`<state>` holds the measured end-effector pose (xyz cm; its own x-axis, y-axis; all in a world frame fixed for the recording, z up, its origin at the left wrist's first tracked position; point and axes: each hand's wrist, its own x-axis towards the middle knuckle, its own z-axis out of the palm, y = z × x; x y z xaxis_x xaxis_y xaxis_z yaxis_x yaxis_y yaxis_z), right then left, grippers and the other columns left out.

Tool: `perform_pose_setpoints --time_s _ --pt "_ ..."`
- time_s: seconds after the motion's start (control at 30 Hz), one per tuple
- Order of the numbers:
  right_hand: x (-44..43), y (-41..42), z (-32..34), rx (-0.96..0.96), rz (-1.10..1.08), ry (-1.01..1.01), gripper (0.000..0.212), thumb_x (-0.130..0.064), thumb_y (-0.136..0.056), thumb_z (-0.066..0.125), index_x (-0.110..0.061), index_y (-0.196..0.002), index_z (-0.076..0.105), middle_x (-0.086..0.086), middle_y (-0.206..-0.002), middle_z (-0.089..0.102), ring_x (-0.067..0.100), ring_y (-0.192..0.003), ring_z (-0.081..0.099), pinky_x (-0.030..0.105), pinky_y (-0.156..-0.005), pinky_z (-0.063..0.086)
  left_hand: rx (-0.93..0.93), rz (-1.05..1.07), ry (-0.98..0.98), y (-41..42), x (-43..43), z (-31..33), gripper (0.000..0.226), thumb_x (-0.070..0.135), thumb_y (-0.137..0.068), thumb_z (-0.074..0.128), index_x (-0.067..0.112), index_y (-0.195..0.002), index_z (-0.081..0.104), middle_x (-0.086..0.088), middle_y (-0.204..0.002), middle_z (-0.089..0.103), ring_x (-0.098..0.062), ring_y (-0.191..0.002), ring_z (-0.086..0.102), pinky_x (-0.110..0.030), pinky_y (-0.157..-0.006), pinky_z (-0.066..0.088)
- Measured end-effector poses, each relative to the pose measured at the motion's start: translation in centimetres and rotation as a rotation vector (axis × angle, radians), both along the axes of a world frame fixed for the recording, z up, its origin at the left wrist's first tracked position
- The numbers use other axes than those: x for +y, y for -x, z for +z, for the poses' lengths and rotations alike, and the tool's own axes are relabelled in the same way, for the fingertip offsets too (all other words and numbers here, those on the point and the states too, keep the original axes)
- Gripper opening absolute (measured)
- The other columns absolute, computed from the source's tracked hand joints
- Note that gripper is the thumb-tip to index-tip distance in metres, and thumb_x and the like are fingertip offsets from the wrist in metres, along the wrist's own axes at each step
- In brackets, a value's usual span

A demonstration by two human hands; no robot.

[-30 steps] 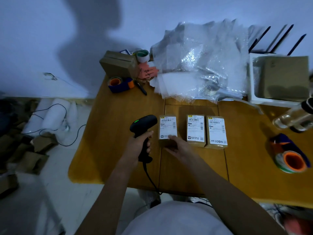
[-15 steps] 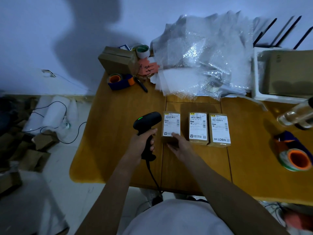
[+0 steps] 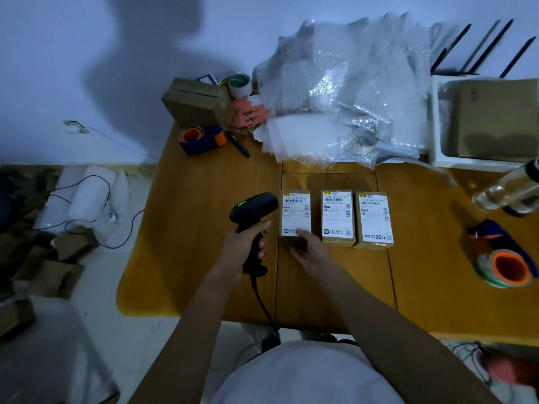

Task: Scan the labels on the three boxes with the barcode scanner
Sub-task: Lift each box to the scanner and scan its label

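Note:
Three small cardboard boxes with white labels lie side by side on the wooden table (image 3: 204, 258): the left box (image 3: 295, 211), the middle box (image 3: 337, 217) and the right box (image 3: 374, 218). My left hand (image 3: 243, 247) grips the handle of a black corded barcode scanner (image 3: 253, 209) with a green light on top; its head sits just left of the left box. My right hand (image 3: 310, 250) rests with its fingertips on the near end of the left box.
A heap of bubble wrap (image 3: 344, 94) lies behind the boxes. A brown carton (image 3: 195, 102), a tape dispenser (image 3: 201, 138) and a pen (image 3: 238, 144) sit at the back left. Another tape dispenser (image 3: 507, 258), a clear bottle (image 3: 507, 192) and a white tray (image 3: 437, 158) are on the right.
The scanner head has moved closer to the left box. My right hand stays on that box's near end. The view has shifted slightly.

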<state>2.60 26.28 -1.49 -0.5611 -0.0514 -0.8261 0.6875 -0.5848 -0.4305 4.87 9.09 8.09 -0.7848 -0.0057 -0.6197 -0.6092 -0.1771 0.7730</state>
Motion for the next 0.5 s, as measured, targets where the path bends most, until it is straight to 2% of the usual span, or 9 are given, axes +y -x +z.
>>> perform_pose_setpoints --time_s 0.07,0.3,0.37,0.43,0.5 --pt "0.0 -0.1 0.0 -0.006 -0.012 -0.001 0.033 -0.014 -0.093 0.070 -0.011 -0.123 0.057 0.015 -0.132 0.061 0.032 -0.126 0.057 0.046 -0.109 0.048 0.001 0.000 0.006 0.1 0.2 0.1 0.023 0.032 -0.086 0.078 0.013 -0.079 0.066 -0.003 -0.058 0.053 -0.017 -0.047 0.048 -0.031 -0.055 0.044" --pt "1.2 -1.3 0.9 -0.031 0.065 -0.046 0.028 -0.015 -0.097 0.066 -0.012 -0.122 0.055 0.015 -0.125 0.063 0.032 -0.120 0.061 0.045 -0.103 0.054 0.003 -0.003 0.002 0.1 0.6 0.2 0.024 0.031 -0.085 0.078 0.012 -0.080 0.065 -0.003 -0.058 0.052 -0.017 -0.046 0.047 -0.031 -0.054 0.044" --pt "1.7 -1.9 1.5 -0.023 0.158 -0.112 0.020 -0.020 -0.098 0.064 -0.016 -0.116 0.055 0.015 -0.125 0.061 0.033 -0.116 0.062 0.043 -0.097 0.057 0.007 -0.005 0.003 0.1 0.8 0.4 0.023 0.030 -0.087 0.078 0.012 -0.079 0.065 -0.003 -0.057 0.052 -0.017 -0.046 0.047 -0.030 -0.053 0.044" --pt "2.3 -2.6 2.1 -0.002 0.266 -0.207 0.023 -0.023 -0.100 0.061 -0.020 -0.121 0.052 0.015 -0.123 0.060 0.031 -0.109 0.066 0.040 -0.086 0.061 0.009 -0.013 -0.005 0.1 1.0 0.6 0.023 0.028 -0.088 0.077 0.012 -0.079 0.064 -0.003 -0.058 0.051 -0.017 -0.046 0.047 -0.030 -0.052 0.044" --pt "2.9 -3.2 2.4 0.058 0.370 -0.361 0.027 -0.024 -0.100 0.061 -0.013 -0.123 0.052 0.014 -0.118 0.062 0.025 -0.098 0.068 0.039 -0.080 0.060 0.009 -0.021 -0.010 0.1 1.2 0.7 0.022 0.028 -0.089 0.076 0.011 -0.080 0.064 -0.004 -0.058 0.051 -0.017 -0.046 0.047 -0.030 -0.052 0.044"
